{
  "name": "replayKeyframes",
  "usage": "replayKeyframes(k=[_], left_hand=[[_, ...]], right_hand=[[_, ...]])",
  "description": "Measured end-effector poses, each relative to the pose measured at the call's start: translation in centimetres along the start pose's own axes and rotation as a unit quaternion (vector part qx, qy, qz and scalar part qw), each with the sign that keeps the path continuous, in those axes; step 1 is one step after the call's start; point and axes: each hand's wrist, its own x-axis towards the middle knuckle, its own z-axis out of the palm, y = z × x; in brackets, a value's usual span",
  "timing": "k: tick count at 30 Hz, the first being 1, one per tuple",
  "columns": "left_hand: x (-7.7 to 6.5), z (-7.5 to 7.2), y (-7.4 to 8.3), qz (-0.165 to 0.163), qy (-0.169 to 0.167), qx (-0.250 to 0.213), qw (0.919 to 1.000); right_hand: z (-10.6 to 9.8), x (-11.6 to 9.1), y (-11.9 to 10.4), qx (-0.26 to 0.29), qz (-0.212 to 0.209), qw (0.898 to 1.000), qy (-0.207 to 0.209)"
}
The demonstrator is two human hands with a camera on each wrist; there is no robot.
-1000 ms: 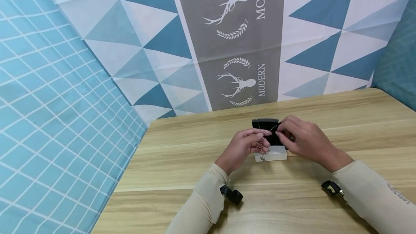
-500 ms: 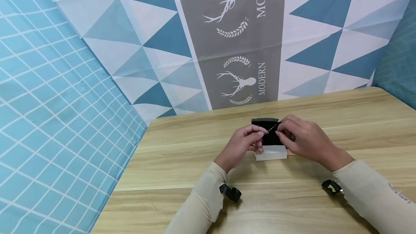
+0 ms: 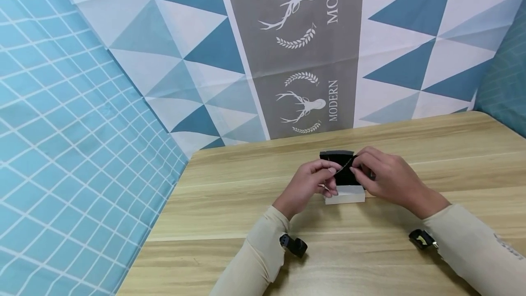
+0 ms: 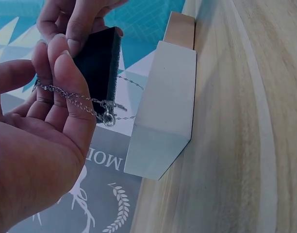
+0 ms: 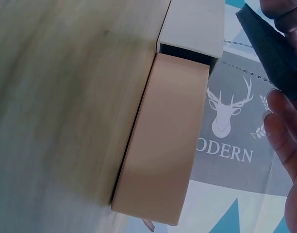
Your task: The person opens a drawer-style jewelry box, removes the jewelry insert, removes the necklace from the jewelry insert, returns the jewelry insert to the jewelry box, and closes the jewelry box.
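My left hand (image 3: 306, 184) pinches a thin silver chain necklace (image 4: 85, 99) between thumb and forefinger. The chain drapes across the other fingers, and a clasp ring (image 4: 108, 118) dangles below them. My right hand (image 3: 390, 179) grips a black foam pad (image 3: 344, 178) at its right side. In the left wrist view the pad (image 4: 97, 60) is tilted and seen edge-on, with thin strands of chain behind it. A length of chain slants across the pad's dark face towards the right fingertips in the head view. The right wrist view shows the pad (image 5: 272, 53) beside the fingers.
A white box sleeve (image 3: 345, 194) lies on the wooden table (image 3: 230, 223) just below the hands. Its tan drawer (image 5: 163, 136) sticks out at the right end. Patterned cloth (image 3: 304, 58) hangs behind the table, and blue gridded cloth (image 3: 82, 127) hangs at the left.
The chain end that hung below my left hand before the white box has gone from the head view. My left fingers have drawn in. The right hand stays nearly still on the pad.
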Motion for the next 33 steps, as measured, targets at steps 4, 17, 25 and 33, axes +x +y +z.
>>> replayKeyframes(k=[4,17,25,33], left_hand=[[0.03,0.11,-0.05,-0.006,-0.002,0.005,1.0000],[0.00,0.19,-0.15,0.015,-0.031,-0.040,0.9986],[0.11,0.08,-0.22,0.010,-0.061,-0.100,0.9931],[0.11,0.10,0.06,0.013,-0.078,-0.125,0.9889]], right_hand=[[0.03,-0.06,0.00,0.009,0.005,1.000,0.001],[0.15,-0.01,-0.17,0.014,0.002,1.000,-0.003],[0.38,-0.02,-0.13,0.012,-0.003,1.000,0.000],[0.37,0.13,-0.26,0.005,-0.020,1.000,-0.003]])
